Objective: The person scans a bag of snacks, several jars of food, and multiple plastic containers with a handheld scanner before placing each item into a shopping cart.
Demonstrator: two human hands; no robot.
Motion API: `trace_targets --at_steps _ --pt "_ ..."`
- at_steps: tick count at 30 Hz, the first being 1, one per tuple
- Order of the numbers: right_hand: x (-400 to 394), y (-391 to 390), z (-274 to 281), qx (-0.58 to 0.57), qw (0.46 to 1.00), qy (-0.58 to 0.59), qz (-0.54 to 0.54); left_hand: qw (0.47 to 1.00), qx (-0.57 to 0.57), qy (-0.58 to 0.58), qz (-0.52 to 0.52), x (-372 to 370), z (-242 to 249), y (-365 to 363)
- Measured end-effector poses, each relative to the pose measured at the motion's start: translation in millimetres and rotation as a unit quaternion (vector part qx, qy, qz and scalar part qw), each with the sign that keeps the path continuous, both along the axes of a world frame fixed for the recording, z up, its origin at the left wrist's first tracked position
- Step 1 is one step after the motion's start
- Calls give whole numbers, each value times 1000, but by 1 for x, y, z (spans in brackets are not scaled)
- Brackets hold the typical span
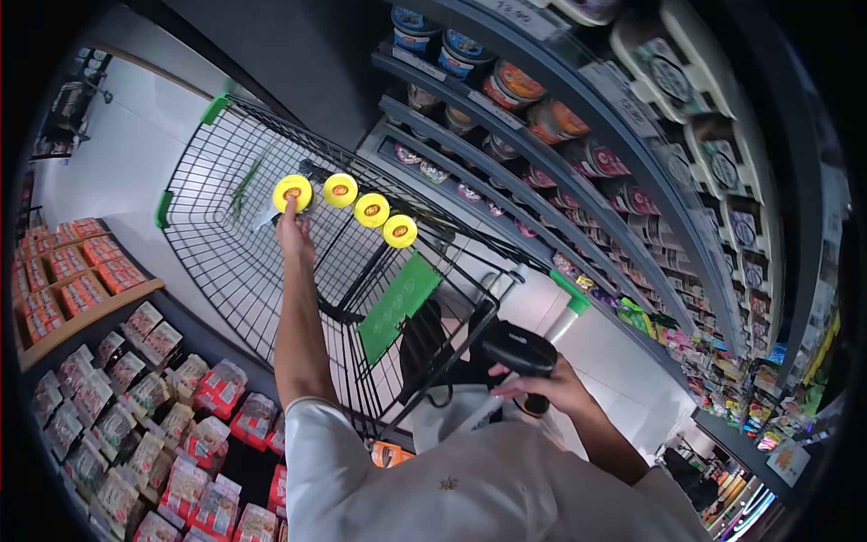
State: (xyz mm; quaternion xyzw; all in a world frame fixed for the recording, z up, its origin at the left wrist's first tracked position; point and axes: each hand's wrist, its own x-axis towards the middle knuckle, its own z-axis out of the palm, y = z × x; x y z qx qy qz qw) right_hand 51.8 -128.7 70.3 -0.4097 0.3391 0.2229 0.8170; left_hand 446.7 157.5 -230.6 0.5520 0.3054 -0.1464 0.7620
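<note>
My left hand [296, 235] is closed on a yellow-lidded container [292, 191] over the shopping cart [212, 262], one fingertip pressing on the lid. In a row to its right are three more containers with the same yellow lids and red-orange logos, the nearest yellow-lidded container [340, 191] a small gap away. Close to my body, my right hand [562, 387] grips a black handheld scanner-like device [517, 350] with a rounded head. Part of that hand is hidden behind the device.
Inside the cart lie thin green stalks [246, 188]. A green panel [399, 309] is at the cart's near end. Shelves of tubs [515, 83] rise on the right. A display of packaged food [208, 443] stands at lower left, beside orange boxes [68, 262].
</note>
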Motion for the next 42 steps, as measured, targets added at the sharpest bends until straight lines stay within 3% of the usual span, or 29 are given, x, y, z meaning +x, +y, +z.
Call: trace_targets --at_steps 6,9,12,17,22,27,28,29,30,31,33,34,35,37,39,42 --pt "10 5 1 -20 999 26 -16 995 1 84 52 60 -108 -14" --pt "17 7 4 -38 999 11 -35 996 -44 62 43 64 -122 -30" --pt "12 7 0 -34 999 6 -36 995 -25 91 -22 77 -195 -2" --pt "11 6 -2 -16 998 28 -52 989 -95 28 -113 74 -180 -20" --pt "8 8 -5 -49 997 31 -60 989 14 72 -127 75 -192 -13" --pt "-4 0 -11 -125 991 -17 54 985 84 117 -92 77 -201 -6" --pt "-7 1 -12 -121 991 -14 55 985 92 123 -78 79 -195 -4" --pt "-9 1 -13 -118 991 -10 57 967 192 139 -96 75 -162 -11" --pt "-6 6 -14 -103 994 -3 27 966 231 51 -103 72 -174 -1" --pt "-2 10 -14 -88 996 1 -4 976 213 -19 -46 67 -178 4" --pt "12 10 -3 -70 997 39 -6 970 242 3 -10 61 -154 15" --pt "15 9 4 -61 997 55 -9 909 401 -112 13 50 -131 9" --pt "5 9 -1 -40 998 52 -6 922 350 -158 40 47 -135 18" --pt "1 8 -4 -23 998 50 12 930 332 -150 38 22 -57 -2" --pt "-4 9 -8 -8 999 46 3 883 379 -272 53 -7 18 -39" --pt "-11 12 -12 -9 999 50 3 888 301 -346 -1 -56 169 -112"
